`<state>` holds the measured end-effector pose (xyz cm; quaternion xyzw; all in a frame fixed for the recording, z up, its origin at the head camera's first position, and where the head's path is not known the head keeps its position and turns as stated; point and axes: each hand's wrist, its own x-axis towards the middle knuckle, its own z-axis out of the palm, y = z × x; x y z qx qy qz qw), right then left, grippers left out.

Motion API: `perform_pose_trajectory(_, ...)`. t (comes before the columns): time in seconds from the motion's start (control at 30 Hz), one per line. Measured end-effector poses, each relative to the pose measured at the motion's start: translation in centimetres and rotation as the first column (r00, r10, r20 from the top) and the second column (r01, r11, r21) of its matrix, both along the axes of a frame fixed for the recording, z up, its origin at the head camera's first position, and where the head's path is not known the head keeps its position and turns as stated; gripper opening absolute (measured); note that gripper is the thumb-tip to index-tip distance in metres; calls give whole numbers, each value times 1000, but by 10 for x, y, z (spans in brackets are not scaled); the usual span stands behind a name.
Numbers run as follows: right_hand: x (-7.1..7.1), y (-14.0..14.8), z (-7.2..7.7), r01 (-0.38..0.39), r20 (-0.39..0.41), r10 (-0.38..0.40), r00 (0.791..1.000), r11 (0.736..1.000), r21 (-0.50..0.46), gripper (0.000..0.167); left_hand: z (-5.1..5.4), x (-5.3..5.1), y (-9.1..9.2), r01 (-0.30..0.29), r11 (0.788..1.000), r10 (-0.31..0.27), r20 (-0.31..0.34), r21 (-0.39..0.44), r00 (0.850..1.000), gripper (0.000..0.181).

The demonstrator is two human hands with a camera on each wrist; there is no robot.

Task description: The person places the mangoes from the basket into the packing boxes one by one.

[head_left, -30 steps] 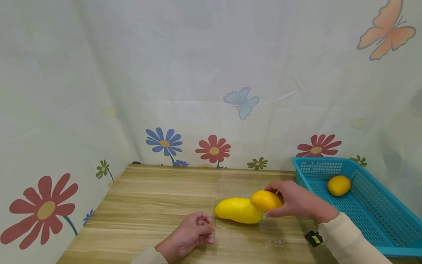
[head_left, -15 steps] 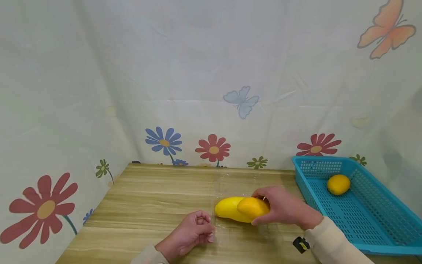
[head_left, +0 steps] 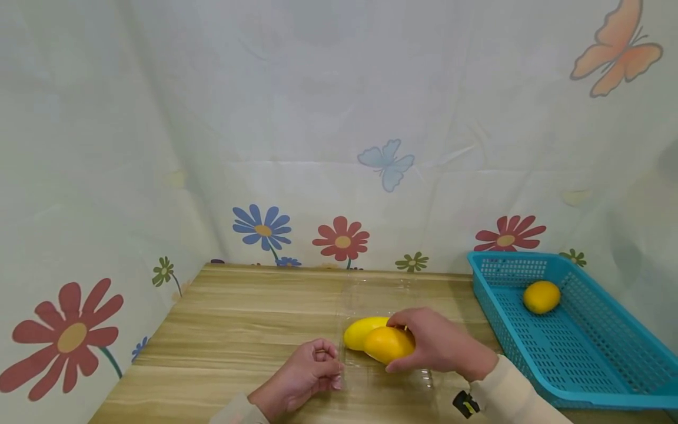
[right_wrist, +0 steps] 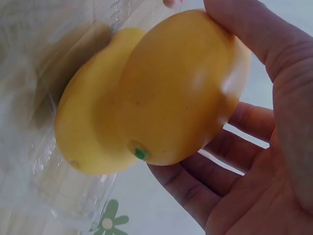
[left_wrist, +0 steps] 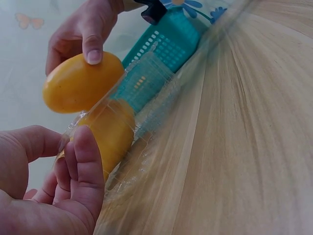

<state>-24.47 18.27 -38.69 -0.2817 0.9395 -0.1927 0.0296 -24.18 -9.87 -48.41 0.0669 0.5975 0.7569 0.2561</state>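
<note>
My right hand (head_left: 436, 341) grips an orange-yellow mango (head_left: 389, 345), its thumb and fingers round one side. In the right wrist view a small green stem spot marks the near end of this mango (right_wrist: 183, 88). Just behind and below it, a longer yellow mango (right_wrist: 93, 117) lies in a clear plastic container (left_wrist: 154, 68). The held fruit hides part of the yellow one. At the container's left edge, my left hand (head_left: 304, 377) pinches the thin plastic rim between thumb and fingers, as the left wrist view shows my left hand (left_wrist: 54, 181) close up.
On the right of the wooden table (head_left: 254, 306) stands a blue-green perforated basket (head_left: 582, 353) with one yellow-orange fruit (head_left: 541, 297) inside. A white curtain (head_left: 296, 118) printed with flowers and butterflies hangs behind. A black wrist camera (head_left: 466, 404) sits by my right sleeve.
My right hand has carried the orange-yellow mango left and slightly down, from the yellow mango's right end to in front of it. The left hand has stayed at the container's edge.
</note>
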Motion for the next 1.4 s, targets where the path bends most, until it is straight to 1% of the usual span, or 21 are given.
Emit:
perform_pose_trajectory(0.23, 6, -13, -4, 11, -69, -8, 998, 999, 42, 68, 1, 1, 1, -2, 1000, 2, 1, -4, 1000, 23)
perform_pose_trajectory(0.47, 11, -28, -7, 59, -47, -56, 997, 996, 66, 65, 1, 0, 1, -6, 1000, 6, 1, -12, 1000, 24)
perform_pose_trajectory(0.67, 13, -39, -11, 62, -42, -58, 997, 993, 98, 60, 0, 0, 1, 0, 1000, 0, -1, -10, 1000, 23)
perform_pose_trajectory(0.77, 13, -43, -12, 69, -50, -64, 997, 990, 125, 62, 0, 0, 1, 1, 1000, -1, -2, -13, 1000, 22)
perform_pose_trajectory(0.9, 14, -48, -14, 91, -33, -87, 996, 985, 147, 64, 0, 0, 1, 2, 1000, -2, 2, -17, 1000, 21)
perform_pose_trajectory(1.0, 15, -52, -16, 99, -28, -96, 995, 983, 157, 61, 1, 0, 1, 5, 1000, -5, 6, -10, 1000, 21)
perform_pose_trajectory(1.1, 16, -56, -18, 103, -41, -98, 994, 982, 160, 57, 2, 0, 2, 7, 1000, -7, 12, -5, 1000, 21)
perform_pose_trajectory(1.4, 17, -68, -25, 128, -53, -121, 991, 974, 188, 48, 0, 1, 2, 8, 1000, -8, 7, -7, 1000, 22)
